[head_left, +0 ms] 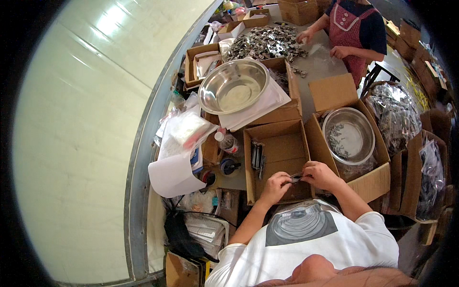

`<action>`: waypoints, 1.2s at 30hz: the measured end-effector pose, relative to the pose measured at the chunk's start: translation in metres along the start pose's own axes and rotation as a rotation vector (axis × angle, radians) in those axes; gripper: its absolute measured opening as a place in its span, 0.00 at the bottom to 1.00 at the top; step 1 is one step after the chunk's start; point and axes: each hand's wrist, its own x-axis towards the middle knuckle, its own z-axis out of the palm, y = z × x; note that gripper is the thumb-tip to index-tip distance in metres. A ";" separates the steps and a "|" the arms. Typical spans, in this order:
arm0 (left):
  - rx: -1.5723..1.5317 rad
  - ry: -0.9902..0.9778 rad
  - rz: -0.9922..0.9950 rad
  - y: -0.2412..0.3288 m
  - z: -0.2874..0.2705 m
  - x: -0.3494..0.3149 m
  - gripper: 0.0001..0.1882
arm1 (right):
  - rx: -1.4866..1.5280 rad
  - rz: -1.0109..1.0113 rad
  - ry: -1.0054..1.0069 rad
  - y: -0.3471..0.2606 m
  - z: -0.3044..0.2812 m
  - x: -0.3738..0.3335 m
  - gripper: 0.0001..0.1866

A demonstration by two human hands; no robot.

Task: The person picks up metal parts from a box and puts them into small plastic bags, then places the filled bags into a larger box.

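My left hand [276,188] and my right hand [319,175] meet over the near edge of an open cardboard box [287,135]. Both are closed, their fingertips pinching the two ends of a small dark flat piece [296,177], too small to name more exactly. Inside the box, along its left wall, lies a short stack of slim dark metal pieces [257,157]. Right of it, a metal bowl [362,148] sits in another open carton [319,136], with many small silvery parts [337,139] along its left side.
A large empty steel basin [234,91] rests on papers over a carton at the back. Beyond it is a heap of metal pieces [267,42], where a co-worker in a red apron [348,28] works. A plastic bottle [226,142] stands left; bagged parts [393,112] are piled right.
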 end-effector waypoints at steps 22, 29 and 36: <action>-0.044 0.255 0.185 0.034 0.006 -0.002 0.11 | -0.120 -0.201 0.161 -0.037 -0.010 -0.001 0.10; -0.308 0.345 0.157 0.045 -0.016 0.005 0.17 | -0.014 -0.138 0.236 -0.039 -0.046 -0.030 0.10; -0.516 0.296 0.088 0.053 0.004 0.015 0.11 | 0.137 0.124 0.483 -0.046 -0.099 -0.079 0.06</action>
